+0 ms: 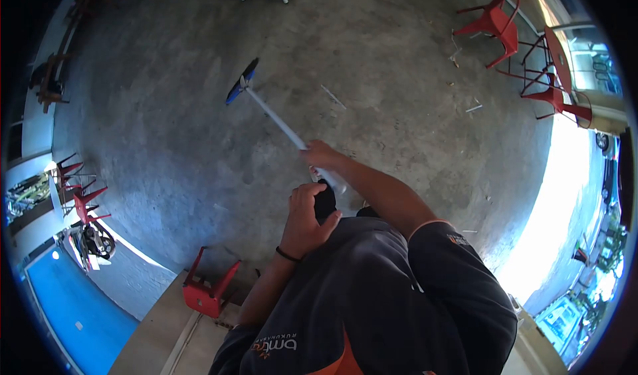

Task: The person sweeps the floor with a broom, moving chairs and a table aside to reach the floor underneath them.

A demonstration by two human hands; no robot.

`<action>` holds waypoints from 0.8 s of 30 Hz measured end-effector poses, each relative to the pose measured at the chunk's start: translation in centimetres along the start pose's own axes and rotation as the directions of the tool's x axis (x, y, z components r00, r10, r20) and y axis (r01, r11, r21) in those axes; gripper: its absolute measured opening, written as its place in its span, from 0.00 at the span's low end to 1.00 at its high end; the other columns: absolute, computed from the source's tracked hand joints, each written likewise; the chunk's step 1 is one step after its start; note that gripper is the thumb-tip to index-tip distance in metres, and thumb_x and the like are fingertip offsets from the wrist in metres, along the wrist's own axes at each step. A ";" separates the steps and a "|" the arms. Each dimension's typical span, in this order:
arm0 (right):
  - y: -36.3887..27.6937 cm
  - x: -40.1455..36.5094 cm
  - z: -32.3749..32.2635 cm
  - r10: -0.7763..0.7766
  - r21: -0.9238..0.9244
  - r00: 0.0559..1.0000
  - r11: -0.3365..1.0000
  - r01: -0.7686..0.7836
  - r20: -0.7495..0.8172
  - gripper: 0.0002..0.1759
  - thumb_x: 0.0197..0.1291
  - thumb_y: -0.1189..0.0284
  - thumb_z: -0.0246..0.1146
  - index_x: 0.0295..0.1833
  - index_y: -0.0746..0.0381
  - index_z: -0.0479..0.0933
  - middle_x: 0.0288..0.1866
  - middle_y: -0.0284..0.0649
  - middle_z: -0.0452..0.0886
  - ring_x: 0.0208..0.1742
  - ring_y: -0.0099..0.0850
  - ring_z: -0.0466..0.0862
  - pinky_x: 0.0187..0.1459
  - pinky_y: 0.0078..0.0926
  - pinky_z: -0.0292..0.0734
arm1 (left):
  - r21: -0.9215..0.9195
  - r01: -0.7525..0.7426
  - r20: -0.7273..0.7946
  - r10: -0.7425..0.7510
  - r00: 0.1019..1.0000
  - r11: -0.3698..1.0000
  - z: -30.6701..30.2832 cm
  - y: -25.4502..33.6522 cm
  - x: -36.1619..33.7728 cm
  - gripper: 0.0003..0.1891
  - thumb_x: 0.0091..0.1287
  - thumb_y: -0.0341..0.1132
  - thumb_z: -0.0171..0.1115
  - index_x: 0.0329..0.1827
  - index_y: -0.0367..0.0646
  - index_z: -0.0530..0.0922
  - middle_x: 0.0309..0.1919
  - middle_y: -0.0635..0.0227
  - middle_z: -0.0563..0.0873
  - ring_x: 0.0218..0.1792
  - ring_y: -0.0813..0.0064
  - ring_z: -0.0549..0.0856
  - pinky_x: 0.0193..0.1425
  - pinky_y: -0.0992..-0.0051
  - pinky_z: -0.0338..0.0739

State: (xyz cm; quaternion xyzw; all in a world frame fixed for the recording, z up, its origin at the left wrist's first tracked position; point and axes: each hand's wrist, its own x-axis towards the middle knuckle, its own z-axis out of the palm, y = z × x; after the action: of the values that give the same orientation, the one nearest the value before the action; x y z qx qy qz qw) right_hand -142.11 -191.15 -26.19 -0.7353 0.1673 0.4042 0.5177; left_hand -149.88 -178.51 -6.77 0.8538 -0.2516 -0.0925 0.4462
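A broom with a long white handle (278,120) slants across the middle of the view. Its blue and black head (241,83) rests on the concrete floor, up and left of my hands. My right hand (321,154) is closed around the handle, whose near end looks blurred below it. Close to that end is my left hand (304,217), with a dark band at the wrist. Its thumb stands apart from its curved fingers, and I see no handle inside it. Something black (324,202) shows between thumb and fingers; I cannot make out what it is.
Thin white scraps (474,108) and a pale strip (333,96) lie on the floor. Red metal chairs (495,24) and a round red table (558,59) stand at the right. A red stool (205,295) is at lower left, near a parked motorcycle (93,242).
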 end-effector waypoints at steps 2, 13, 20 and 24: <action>1.3 2.6 -2.1 0.082 -0.323 0.993 0.941 -0.103 -0.080 0.20 0.62 0.62 0.54 0.46 0.69 0.77 0.33 0.50 0.82 0.25 0.39 0.84 0.24 0.36 0.78 | -0.096 0.211 -0.001 -0.212 0.977 0.973 -0.6 -1.8 -0.4 0.26 0.56 0.36 0.67 0.55 0.38 0.68 0.41 0.58 0.79 0.44 0.60 0.78 0.52 0.64 0.71; 13.8 -3.7 -14.6 0.356 -0.476 0.845 0.708 -0.522 -0.398 0.28 0.65 0.49 0.47 0.56 0.59 0.77 0.59 0.47 0.77 0.62 0.44 0.75 0.58 0.40 0.72 | -0.134 0.493 -0.053 -0.503 0.863 0.859 0.0 -3.2 -0.9 0.21 0.61 0.34 0.64 0.54 0.40 0.68 0.36 0.63 0.81 0.37 0.70 0.81 0.45 0.69 0.74; 28.5 -23.0 -26.5 0.573 -0.436 0.658 0.493 -0.753 -0.489 0.34 0.64 0.44 0.47 0.58 0.63 0.74 0.61 0.50 0.74 0.64 0.46 0.72 0.62 0.42 0.68 | -0.152 0.486 0.009 -0.490 0.872 0.861 5.9 -0.1 1.6 0.18 0.63 0.32 0.62 0.54 0.40 0.68 0.36 0.68 0.81 0.38 0.77 0.80 0.47 0.73 0.73; 37.9 -33.7 -33.7 0.611 -0.438 0.561 0.358 -0.825 -0.558 0.33 0.64 0.44 0.48 0.57 0.61 0.76 0.59 0.50 0.76 0.63 0.46 0.74 0.61 0.41 0.69 | -0.185 0.437 0.085 -0.428 0.900 0.880 10.2 2.6 3.7 0.17 0.64 0.31 0.60 0.55 0.41 0.68 0.37 0.68 0.80 0.39 0.78 0.79 0.49 0.73 0.72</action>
State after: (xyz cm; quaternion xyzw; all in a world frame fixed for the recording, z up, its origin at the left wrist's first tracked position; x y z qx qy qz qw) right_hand -173.84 -242.66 -19.44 -0.7652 0.3970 0.5048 -0.0447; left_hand -151.46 -188.94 -10.37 0.8371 -0.0536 -0.2323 0.4923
